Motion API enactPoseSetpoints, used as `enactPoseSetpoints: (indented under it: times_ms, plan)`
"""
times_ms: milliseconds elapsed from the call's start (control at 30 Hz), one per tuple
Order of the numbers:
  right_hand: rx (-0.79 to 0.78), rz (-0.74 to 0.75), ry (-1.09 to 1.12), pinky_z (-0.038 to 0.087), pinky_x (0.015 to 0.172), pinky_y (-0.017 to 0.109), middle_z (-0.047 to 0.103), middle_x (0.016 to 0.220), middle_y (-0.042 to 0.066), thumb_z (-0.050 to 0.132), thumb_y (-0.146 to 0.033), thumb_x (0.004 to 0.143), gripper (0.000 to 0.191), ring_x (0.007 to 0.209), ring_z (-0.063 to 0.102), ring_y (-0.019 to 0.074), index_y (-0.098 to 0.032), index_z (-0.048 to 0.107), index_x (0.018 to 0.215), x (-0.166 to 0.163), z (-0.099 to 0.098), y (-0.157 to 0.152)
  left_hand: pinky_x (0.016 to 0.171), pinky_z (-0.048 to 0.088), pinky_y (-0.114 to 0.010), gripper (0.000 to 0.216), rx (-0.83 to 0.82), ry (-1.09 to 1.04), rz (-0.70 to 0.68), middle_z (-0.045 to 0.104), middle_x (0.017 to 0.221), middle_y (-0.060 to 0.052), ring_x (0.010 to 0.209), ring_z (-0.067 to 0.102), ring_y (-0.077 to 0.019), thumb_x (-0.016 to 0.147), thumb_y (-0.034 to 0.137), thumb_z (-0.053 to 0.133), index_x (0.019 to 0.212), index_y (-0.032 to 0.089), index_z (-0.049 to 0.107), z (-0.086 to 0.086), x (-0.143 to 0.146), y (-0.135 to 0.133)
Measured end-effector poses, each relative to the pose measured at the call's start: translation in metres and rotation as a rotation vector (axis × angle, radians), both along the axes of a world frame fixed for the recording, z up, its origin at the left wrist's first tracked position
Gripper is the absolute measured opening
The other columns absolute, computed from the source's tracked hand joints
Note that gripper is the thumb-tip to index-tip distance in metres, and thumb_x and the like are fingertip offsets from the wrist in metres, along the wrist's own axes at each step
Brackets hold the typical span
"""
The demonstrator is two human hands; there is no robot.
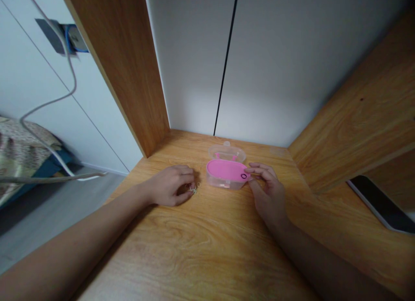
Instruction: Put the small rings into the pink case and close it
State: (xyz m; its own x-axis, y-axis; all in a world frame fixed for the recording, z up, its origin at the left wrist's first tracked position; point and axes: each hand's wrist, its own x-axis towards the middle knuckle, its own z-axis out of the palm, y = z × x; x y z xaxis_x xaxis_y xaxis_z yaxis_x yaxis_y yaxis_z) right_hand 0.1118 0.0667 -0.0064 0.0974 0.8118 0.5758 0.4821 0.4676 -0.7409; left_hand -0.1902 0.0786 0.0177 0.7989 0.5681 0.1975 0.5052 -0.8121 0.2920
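Observation:
A small clear plastic box (226,173) with a pink inner tray stands open on the wooden desk (201,240), its clear lid tipped back. A tiny black ring (244,176) lies on the pink tray's right end. My right hand (267,191) rests at the box's right side, fingers curled and fingertips touching its edge beside the ring. My left hand (171,185) lies on the desk just left of the box, fingers curled over a small silvery item (193,189) that looks like a ring or earring.
Wooden side panels (129,68) rise left and right of the desk, with a white wall behind. A dark phone (381,204) lies on a lower shelf at right. A white cable (52,102) hangs from a wall socket at left, above patterned bedding.

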Motion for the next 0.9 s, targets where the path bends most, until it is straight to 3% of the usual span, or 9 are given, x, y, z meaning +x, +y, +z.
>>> enactPoseSetpoints:
  times_ms: [467,900]
  plan:
    - [0.0,0.008,0.006,0.046,0.1,0.048,0.063,0.109,0.008,0.06,-0.023,0.086,0.013,0.109,0.06,0.0241,-0.024,0.072,0.09,-0.0001,-0.0014,-0.0002,0.079,0.046,-0.033,0.019,0.108,-0.001,0.022,0.064,0.09,-0.008,0.084,0.058,-0.0201,0.098,0.024,0.045,0.09,0.016,0.061,0.0031,0.0024,0.0009]
    - [-0.015,0.015,0.011,0.047,0.099,0.047,0.063,0.108,0.007,0.061,-0.022,0.086,0.012,0.109,0.06,0.0237,-0.024,0.073,0.088,-0.0006,-0.0006,-0.0002,0.078,0.042,-0.036,0.011,0.137,-0.059,0.086,0.064,0.085,-0.007,0.082,0.058,-0.0219,0.088,0.025,0.054,0.088,0.017,0.061,0.0002,-0.0033,0.0043]
